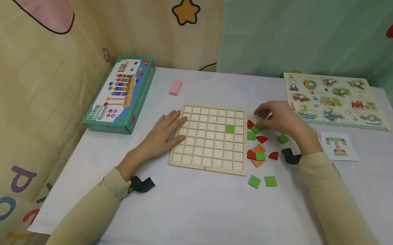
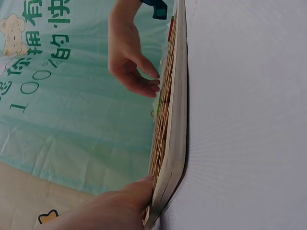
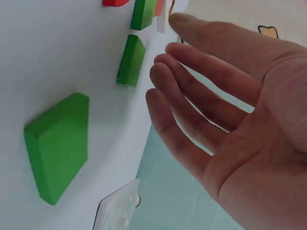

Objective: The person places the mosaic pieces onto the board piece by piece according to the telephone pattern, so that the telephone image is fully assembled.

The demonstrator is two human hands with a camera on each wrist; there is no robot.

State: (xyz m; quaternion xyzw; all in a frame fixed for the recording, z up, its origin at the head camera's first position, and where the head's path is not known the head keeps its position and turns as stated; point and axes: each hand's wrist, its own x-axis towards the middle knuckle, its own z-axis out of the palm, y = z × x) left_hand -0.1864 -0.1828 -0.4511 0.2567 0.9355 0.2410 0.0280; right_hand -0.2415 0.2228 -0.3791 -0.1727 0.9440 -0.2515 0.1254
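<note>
My left hand [image 1: 162, 134] rests on the left edge of a wooden grid board [image 1: 205, 167], fingers extended. In the left wrist view the thumb [image 2: 139, 191] lies along the board's edge. One green square tile [image 1: 230, 128] sits in a cell in the upper right part of the grid. To the right of the board, my right hand [image 1: 279, 117] hovers over loose tiles, its fingers loosely bent. The right wrist view shows nothing held in its palm [image 3: 249, 143], with green tiles [image 3: 62, 148] lying on the table beside it.
Red quarter-round tiles [image 1: 273, 155], orange tiles [image 1: 258, 148] and several green squares lie right of the board. A printed pattern card [image 1: 340, 154] is farther right. A picture puzzle board [image 1: 330, 110], a pink block [image 1: 175, 87] and a game box [image 1: 119, 92] stand toward the back.
</note>
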